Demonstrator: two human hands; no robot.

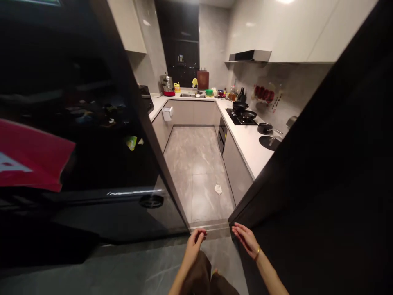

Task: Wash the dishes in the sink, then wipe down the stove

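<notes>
My left hand (197, 237) hangs low in front of me at the kitchen doorway. Its fingers are loosely bent, with a gap to the thumb, and nothing shows in it. My right hand (245, 238), with a yellow bangle (258, 252) at the wrist, is near the dark door frame (245, 207). Its fingers are stretched out and it holds nothing; whether the fingertips touch the frame I cannot tell. On the kitchen floor (202, 151) beyond my hands lies a small white crumpled piece (217, 189), perhaps paper or cloth.
A dark glossy door panel (123, 221) fills the left. The right counter (241, 137) carries a stove (236, 118) with pans, a pot (265, 128) and a black lid (269, 143). At the back are a sink (186, 95), a green basin (209, 92) and a steamer (168, 85).
</notes>
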